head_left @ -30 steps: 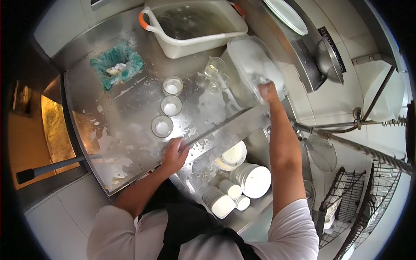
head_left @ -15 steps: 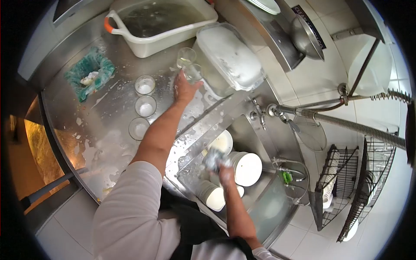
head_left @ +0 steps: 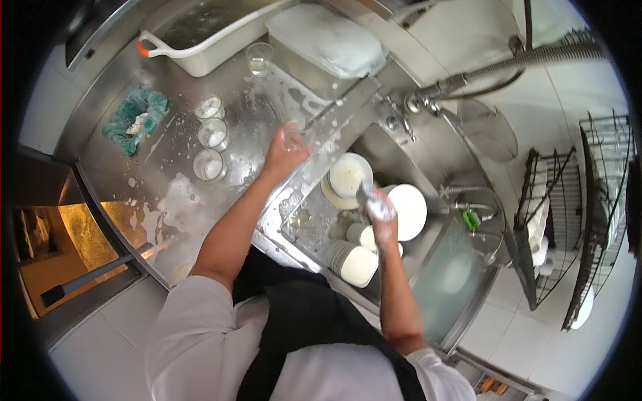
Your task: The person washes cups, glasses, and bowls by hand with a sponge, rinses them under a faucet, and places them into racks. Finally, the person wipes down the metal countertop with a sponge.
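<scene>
My left hand [head_left: 283, 158] is closed around a clear drinking glass [head_left: 294, 136], held near the left rim of the sink. Over the sink basin, my right hand [head_left: 386, 224] grips a soapy scouring pad [head_left: 376, 202], smeared by motion. Close to the pad are a white bowl [head_left: 350, 175] and a large stack of white dishes [head_left: 409, 212]. Below it, white tubs [head_left: 359, 266] lie stacked on their side. Three sudsy glasses [head_left: 213, 134] stand in a row on the steel counter, left of my left hand. Another glass [head_left: 259, 59] stands farther back.
A white basin [head_left: 200, 61] of dark water and a suds-covered plastic tub [head_left: 328, 41] line the back. A green plastic bag [head_left: 127, 134] with scraps sits at left. Taps [head_left: 399, 120] and a spray hose rise behind the sink. Wire racks [head_left: 548, 194] hang at right.
My left hand has brought the glass away from the one standing at the back, toward the sink. The right hand still holds the pad over the dishes. The whole view has shifted.
</scene>
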Available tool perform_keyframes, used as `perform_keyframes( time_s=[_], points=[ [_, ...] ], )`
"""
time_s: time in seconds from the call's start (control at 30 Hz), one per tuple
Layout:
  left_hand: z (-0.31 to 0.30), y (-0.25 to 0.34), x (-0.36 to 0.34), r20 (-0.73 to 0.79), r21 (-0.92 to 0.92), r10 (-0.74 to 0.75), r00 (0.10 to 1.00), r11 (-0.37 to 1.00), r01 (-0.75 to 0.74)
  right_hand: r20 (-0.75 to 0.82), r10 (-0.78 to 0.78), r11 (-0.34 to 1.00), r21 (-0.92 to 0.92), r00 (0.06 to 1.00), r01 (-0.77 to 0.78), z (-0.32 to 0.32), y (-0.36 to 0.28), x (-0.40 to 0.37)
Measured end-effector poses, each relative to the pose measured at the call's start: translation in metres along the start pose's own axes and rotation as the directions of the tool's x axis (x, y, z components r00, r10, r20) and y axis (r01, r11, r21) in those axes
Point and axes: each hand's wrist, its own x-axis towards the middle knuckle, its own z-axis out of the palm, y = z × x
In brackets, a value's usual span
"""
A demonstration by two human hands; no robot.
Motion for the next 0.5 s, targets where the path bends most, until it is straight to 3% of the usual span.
perform_keyframes(
  time_s=[0.03, 0.1, 0.17, 0.2, 0.23, 0.27, 0.3, 0.33, 0.37, 0.4, 0.43, 0.47, 0.5],
  points=[
    [0.007, 0.007, -0.021, 0.016, 0.012, -0.016, 1.0, 1.0, 0.016, 0.007, -0.076, 0.997, -0.031, 0.997, 0.076, 0.0, -0.009, 0.011],
    [0.02, 0.024, -0.06, 0.306, -0.019, -0.081, 0.949, 0.996, 0.091, 0.082, -0.31, 0.92, -0.226, 0.947, 0.32, 0.009, -0.058, 0.029],
    [0.028, 0.036, -0.085, 0.388, -0.006, -0.147, 0.91, 0.987, 0.162, 0.203, -0.289, 0.905, -0.262, 0.936, 0.336, 0.018, -0.094, 0.035],
    [0.033, 0.041, -0.092, 0.434, -0.015, -0.109, 0.894, 0.992, 0.128, 0.32, -0.281, 0.922, -0.17, 0.905, 0.347, 0.021, -0.086, 0.04],
    [0.038, 0.046, -0.099, 0.479, -0.024, -0.073, 0.875, 0.995, 0.097, 0.378, -0.223, 0.901, -0.273, 0.898, 0.339, 0.023, -0.08, 0.041],
    [0.043, 0.051, -0.106, 0.482, -0.015, -0.079, 0.872, 0.995, 0.098, 0.351, -0.051, 0.936, -0.31, 0.935, 0.167, 0.024, -0.083, 0.04],
    [0.05, 0.056, -0.112, 0.413, -0.115, -0.137, 0.901, 0.973, 0.201, 0.324, 0.123, 0.94, -0.342, 0.938, -0.005, 0.027, -0.086, 0.037],
    [0.055, 0.059, -0.117, 0.345, -0.22, -0.202, 0.917, 0.932, 0.288, 0.325, 0.119, 0.943, -0.333, 0.938, -0.004, 0.036, -0.073, 0.031],
    [0.061, 0.048, -0.116, 0.345, -0.211, -0.202, 0.917, 0.935, 0.285, 0.188, 0.103, 0.995, -0.011, 0.977, -0.102, 0.049, -0.051, 0.025],
    [0.066, 0.026, -0.111, 0.244, -0.122, -0.071, 0.967, 0.987, 0.103, 0.052, 0.133, 0.937, 0.32, 0.99, -0.143, 0.058, -0.035, 0.018],
    [0.069, 0.014, -0.108, 0.154, -0.015, 0.075, 0.985, 0.997, -0.074, 0.055, 0.131, 0.935, 0.325, 0.99, -0.142, 0.062, -0.029, 0.01],
    [0.068, 0.02, -0.106, 0.152, -0.009, 0.075, 0.986, 0.997, -0.075, 0.104, 0.102, 0.942, 0.309, 0.989, -0.13, 0.064, -0.024, 0.0],
    [0.067, 0.032, -0.104, 0.186, 0.029, -0.109, 0.976, 0.994, 0.106, 0.152, 0.074, 0.949, 0.294, 0.986, -0.117, 0.067, -0.017, -0.009]
  ],
)
